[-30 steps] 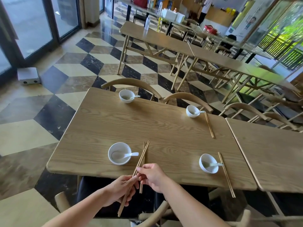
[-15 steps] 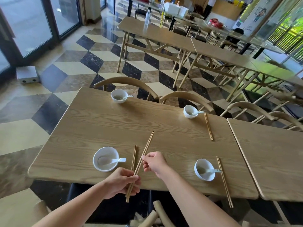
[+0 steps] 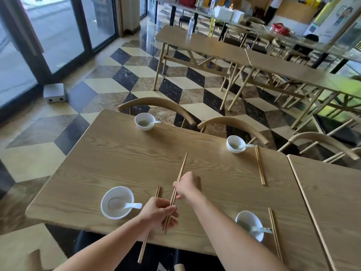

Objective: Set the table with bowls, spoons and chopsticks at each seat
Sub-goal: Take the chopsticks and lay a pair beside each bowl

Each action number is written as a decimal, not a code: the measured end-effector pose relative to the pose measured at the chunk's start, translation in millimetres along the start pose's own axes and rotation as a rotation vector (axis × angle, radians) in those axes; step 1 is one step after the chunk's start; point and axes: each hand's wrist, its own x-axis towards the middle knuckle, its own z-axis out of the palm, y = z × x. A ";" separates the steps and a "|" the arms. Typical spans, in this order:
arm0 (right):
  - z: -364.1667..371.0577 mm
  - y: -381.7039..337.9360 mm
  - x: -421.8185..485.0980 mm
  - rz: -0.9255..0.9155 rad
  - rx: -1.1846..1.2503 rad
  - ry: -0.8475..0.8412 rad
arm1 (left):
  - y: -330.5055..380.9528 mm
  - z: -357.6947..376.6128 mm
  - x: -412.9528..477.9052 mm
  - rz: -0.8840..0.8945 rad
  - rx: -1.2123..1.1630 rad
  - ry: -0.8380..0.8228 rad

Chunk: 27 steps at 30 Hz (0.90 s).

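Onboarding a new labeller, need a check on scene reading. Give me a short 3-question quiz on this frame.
1. True or false: each of the four bowls holds a spoon.
2. Which bowl has no chopsticks beside it? A far-left bowl; B far-right bowl; C near-right bowl.
3. Fill in: the left hand and right hand both hold ____.
Key: 1 true; 2 A; 3 chopsticks.

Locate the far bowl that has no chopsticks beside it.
Head view: the bowl sits at the far-left corner of the table, before the left curved chair back, a spoon in it.
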 end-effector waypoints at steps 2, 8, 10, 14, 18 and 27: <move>1.9 -12.3 11.7 0.005 -0.006 0.018 | 5.7 -2.7 12.9 0.023 -0.022 0.032; 24.8 -41.9 33.8 -0.007 -0.082 0.100 | 18.5 -16.7 45.2 0.055 -0.159 0.114; 29.6 -50.2 39.8 0.010 -0.088 0.130 | 21.3 -27.5 55.3 0.045 -0.158 0.077; 37.3 -65.3 58.1 0.083 -0.030 0.125 | 28.3 -48.9 76.3 0.019 -0.154 0.008; 47.0 -84.2 84.3 0.060 -0.111 0.095 | 41.7 -63.6 98.0 0.013 -0.157 0.002; 73.3 -110.0 157.8 0.132 -0.164 0.131 | 55.6 -109.3 159.0 0.086 0.171 -0.015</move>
